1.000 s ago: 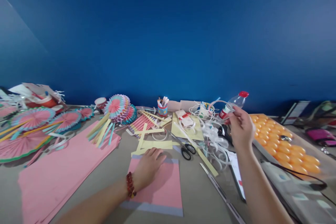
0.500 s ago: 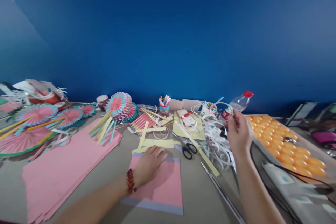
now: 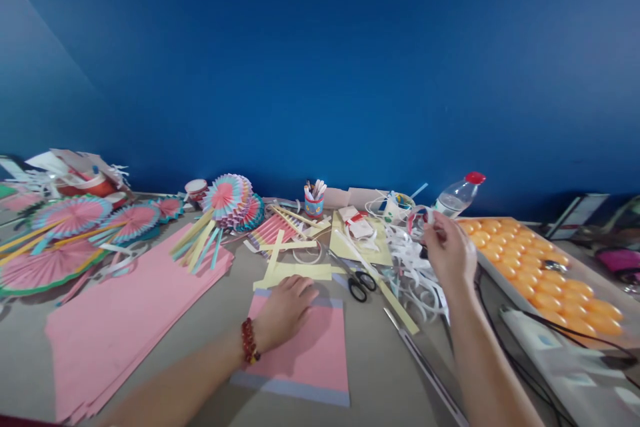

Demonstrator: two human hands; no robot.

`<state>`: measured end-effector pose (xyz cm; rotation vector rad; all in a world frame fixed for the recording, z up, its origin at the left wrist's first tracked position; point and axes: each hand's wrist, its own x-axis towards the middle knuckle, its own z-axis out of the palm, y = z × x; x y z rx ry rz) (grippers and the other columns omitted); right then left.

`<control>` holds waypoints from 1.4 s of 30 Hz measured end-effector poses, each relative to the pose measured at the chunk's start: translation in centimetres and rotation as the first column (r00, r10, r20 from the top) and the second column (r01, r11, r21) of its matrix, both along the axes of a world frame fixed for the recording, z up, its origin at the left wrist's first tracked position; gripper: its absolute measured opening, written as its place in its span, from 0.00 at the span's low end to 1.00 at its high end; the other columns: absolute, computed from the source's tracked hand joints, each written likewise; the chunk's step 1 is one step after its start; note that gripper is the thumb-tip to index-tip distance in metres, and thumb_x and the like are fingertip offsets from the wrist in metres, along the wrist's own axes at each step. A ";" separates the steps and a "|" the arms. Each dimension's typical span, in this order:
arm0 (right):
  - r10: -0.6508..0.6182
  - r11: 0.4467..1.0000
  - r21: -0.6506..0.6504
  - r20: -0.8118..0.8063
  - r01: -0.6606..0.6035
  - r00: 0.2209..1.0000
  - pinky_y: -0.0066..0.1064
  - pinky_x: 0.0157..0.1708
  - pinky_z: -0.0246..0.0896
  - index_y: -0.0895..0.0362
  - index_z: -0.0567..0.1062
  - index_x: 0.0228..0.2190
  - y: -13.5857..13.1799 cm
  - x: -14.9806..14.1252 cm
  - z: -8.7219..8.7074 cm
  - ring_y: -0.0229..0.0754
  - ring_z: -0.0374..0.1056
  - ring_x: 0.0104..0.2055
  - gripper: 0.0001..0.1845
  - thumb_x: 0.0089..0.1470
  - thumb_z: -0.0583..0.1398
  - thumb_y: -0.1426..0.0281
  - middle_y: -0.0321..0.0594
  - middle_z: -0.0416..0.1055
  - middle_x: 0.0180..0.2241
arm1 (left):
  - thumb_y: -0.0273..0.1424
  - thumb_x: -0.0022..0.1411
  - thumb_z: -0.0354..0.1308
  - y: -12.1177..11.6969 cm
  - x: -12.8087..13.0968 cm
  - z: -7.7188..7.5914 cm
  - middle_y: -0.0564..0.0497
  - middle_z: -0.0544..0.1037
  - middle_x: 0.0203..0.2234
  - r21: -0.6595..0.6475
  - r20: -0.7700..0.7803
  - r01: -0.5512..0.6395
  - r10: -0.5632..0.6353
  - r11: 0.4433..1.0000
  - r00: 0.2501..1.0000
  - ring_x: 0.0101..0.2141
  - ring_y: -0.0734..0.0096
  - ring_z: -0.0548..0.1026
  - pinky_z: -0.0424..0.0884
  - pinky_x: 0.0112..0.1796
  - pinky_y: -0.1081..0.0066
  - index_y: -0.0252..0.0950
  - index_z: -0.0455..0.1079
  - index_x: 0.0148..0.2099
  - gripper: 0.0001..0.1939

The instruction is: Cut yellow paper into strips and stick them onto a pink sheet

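Observation:
My left hand (image 3: 284,315), wearing a red bead bracelet (image 3: 249,340), lies flat with fingers stretched over a pink paper sheet (image 3: 320,353) that has lilac strips along its far and near edges. Over a tangle of white curled strips (image 3: 407,257), my right hand (image 3: 451,247) is raised, thumb and fingers pinched. A white curled strip (image 3: 430,215) shows at its fingertips. Between the hands lie black-handled scissors (image 3: 361,285), a long yellow paper strip (image 3: 397,307) and a metal ruler-like blade (image 3: 423,363).
Pink paper sheets (image 3: 125,327) and folded paper fans (image 3: 133,221) cover the left side. A cup of sticks (image 3: 315,200) stands by the blue wall. At right are a red-capped bottle (image 3: 457,195), a tray of orange domes (image 3: 540,280) and a white power strip (image 3: 540,347) with black cables.
My right hand has moved slightly left and lower with the white strip, whose loop now looks smaller. My left hand stays on the pink sheet. The view has shifted slightly.

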<state>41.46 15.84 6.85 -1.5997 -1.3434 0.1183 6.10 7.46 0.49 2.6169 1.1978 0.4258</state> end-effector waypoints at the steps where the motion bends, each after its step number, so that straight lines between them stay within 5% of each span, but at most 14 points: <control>1: 0.013 1.000 0.005 -0.068 -0.013 0.998 0.36 0.32 0.70 0.56 0.73 0.51 0.0 -0.1 0.0 0.43 0.72 0.30 0.28 0.55 0.58 0.52 0.46 0.74 0.40 | 0.23 0.63 0.54 0.0 0.0 0.0 0.46 0.70 0.51 0.000 0.002 0.002 -0.002 1.000 1.000 0.52 0.58 0.66 0.65 0.54 0.56 0.40 0.66 0.53 0.17; 4: 0.092 0.996 0.050 -0.381 -0.079 0.920 0.36 0.31 0.70 0.55 0.74 0.48 -0.1 -1.2 0.1 0.40 0.70 0.27 0.28 0.50 0.64 0.53 0.41 0.74 0.37 | 0.22 0.63 0.54 0.0 -0.1 -0.2 0.47 0.71 0.52 -0.008 0.027 0.008 -0.008 1.000 1.000 0.52 0.58 0.67 0.65 0.54 0.55 0.39 0.67 0.53 0.17; 10: 0.251 0.955 0.012 -0.558 -0.295 0.791 0.39 0.29 0.71 0.50 0.77 0.45 -3.3 -6.5 -0.5 0.41 0.69 0.26 0.23 0.50 0.66 0.53 0.37 0.74 0.32 | 0.27 0.68 0.52 0.5 -0.7 -0.2 0.46 0.72 0.52 -0.093 0.321 -0.022 0.051 0.995 0.946 0.53 0.62 0.70 0.68 0.55 0.60 0.40 0.65 0.57 0.16; 14: 0.254 0.845 -0.025 -0.860 -0.534 0.442 0.30 0.26 0.68 0.53 0.79 0.43 -6.8 -10.7 -1.3 0.35 0.65 0.23 0.24 0.45 0.71 0.58 0.35 0.72 0.29 | 0.36 0.72 0.50 0.7 -1.6 1.6 0.42 0.66 0.58 -0.091 0.512 -0.029 0.071 0.995 0.856 0.49 0.64 0.73 0.70 0.53 0.60 0.43 0.52 0.67 0.25; 16: 0.212 0.794 -0.036 -0.919 -0.606 0.332 0.27 0.24 0.66 0.54 0.81 0.42 -8.2 -12.4 -1.7 0.34 0.63 0.23 0.22 0.44 0.72 0.59 0.36 0.72 0.29 | 0.40 0.72 0.51 0.7 -2.1 2.8 0.39 0.59 0.63 -0.033 0.517 0.009 0.009 0.999 0.856 0.54 0.60 0.69 0.67 0.56 0.58 0.43 0.50 0.69 0.28; 20: 0.167 0.721 -0.037 -0.960 -0.692 0.225 0.27 0.25 0.65 0.51 0.81 0.44 -9.8 -14.6 -2.3 0.34 0.61 0.23 0.21 0.47 0.70 0.60 0.34 0.70 0.27 | 0.42 0.71 0.52 0.8 -2.9 4.6 0.43 0.65 0.60 0.025 0.409 0.137 -0.135 0.990 0.902 0.58 0.56 0.63 0.62 0.58 0.56 0.42 0.69 0.55 0.16; 22: 0.202 0.704 -0.056 -0.940 -0.708 0.275 0.28 0.26 0.65 0.49 0.79 0.47 -10.2 -14.9 -2.6 0.34 0.62 0.23 0.22 0.50 0.68 0.58 0.34 0.69 0.28 | 0.41 0.70 0.54 0.8 -3.2 5.1 0.44 0.73 0.52 0.004 0.400 0.183 -0.169 0.983 0.901 0.55 0.58 0.65 0.63 0.56 0.57 0.40 0.73 0.46 0.12; 24: 0.333 0.692 -0.095 -0.838 -0.716 0.432 0.30 0.28 0.65 0.49 0.79 0.48 -10.5 -14.6 -2.8 0.36 0.64 0.24 0.20 0.56 0.64 0.56 0.36 0.69 0.30 | 0.41 0.69 0.56 0.8 -3.4 5.5 0.44 0.76 0.46 -0.026 0.443 0.226 -0.192 0.974 0.876 0.51 0.60 0.67 0.63 0.55 0.59 0.38 0.73 0.41 0.12; 26: 0.520 0.686 -0.141 -0.591 -0.714 0.617 0.32 0.31 0.65 0.51 0.80 0.46 -10.9 -14.0 -2.7 0.39 0.66 0.28 0.18 0.60 0.59 0.56 0.39 0.68 0.32 | 0.41 0.69 0.56 0.8 -3.6 5.9 0.44 0.76 0.43 -0.071 0.503 0.279 -0.207 0.958 0.839 0.49 0.61 0.69 0.64 0.53 0.60 0.37 0.72 0.40 0.13; 28: 0.653 0.691 -0.158 -0.283 -0.706 0.703 0.35 0.36 0.64 0.51 0.80 0.45 -11.3 -13.4 -2.3 0.44 0.67 0.35 0.17 0.62 0.57 0.57 0.42 0.68 0.35 | 0.43 0.70 0.54 0.6 -3.7 6.3 0.44 0.76 0.42 -0.145 0.552 0.317 -0.190 0.937 0.812 0.47 0.61 0.71 0.65 0.52 0.61 0.36 0.73 0.41 0.16; 31: 0.743 0.659 -0.111 -0.055 -0.744 0.667 0.38 0.44 0.62 0.52 0.79 0.39 -11.8 -13.0 -1.6 0.48 0.67 0.43 0.13 0.62 0.57 0.59 0.44 0.68 0.39 | 0.48 0.70 0.51 0.4 -4.0 6.5 0.42 0.75 0.44 -0.252 0.601 0.340 -0.129 0.906 0.789 0.46 0.60 0.73 0.69 0.49 0.63 0.36 0.73 0.43 0.21; 35: 0.810 0.573 -0.034 -0.132 -0.819 0.572 0.34 0.44 0.63 0.54 0.72 0.34 -12.0 -12.9 -1.0 0.44 0.68 0.41 0.11 0.65 0.54 0.63 0.40 0.71 0.35 | 0.43 0.71 0.51 0.0 -5.1 5.3 0.41 0.69 0.56 -0.243 0.532 0.225 -0.064 0.944 0.844 0.55 0.59 0.70 0.70 0.52 0.63 0.39 0.65 0.60 0.20; 39: 0.691 0.668 -0.178 -0.214 -0.723 0.691 0.27 0.30 0.59 0.55 0.70 0.31 -11.8 -11.8 -1.1 0.38 0.65 0.29 0.14 0.66 0.52 0.62 0.35 0.67 0.27 | 0.36 0.71 0.52 -1.7 -7.0 2.7 0.45 0.68 0.61 -0.103 0.200 0.140 -0.117 0.985 0.973 0.61 0.59 0.65 0.61 0.61 0.57 0.43 0.60 0.65 0.22; 42: 0.637 0.690 -0.290 -0.193 -0.664 0.746 0.26 0.24 0.56 0.55 0.70 0.29 -11.9 -10.7 -1.3 0.37 0.62 0.27 0.16 0.65 0.53 0.60 0.34 0.65 0.25 | 0.37 0.67 0.57 -3.9 -7.7 0.7 0.44 0.58 0.67 -0.113 -0.007 0.195 -0.197 0.974 0.980 0.66 0.53 0.56 0.53 0.65 0.51 0.41 0.54 0.69 0.31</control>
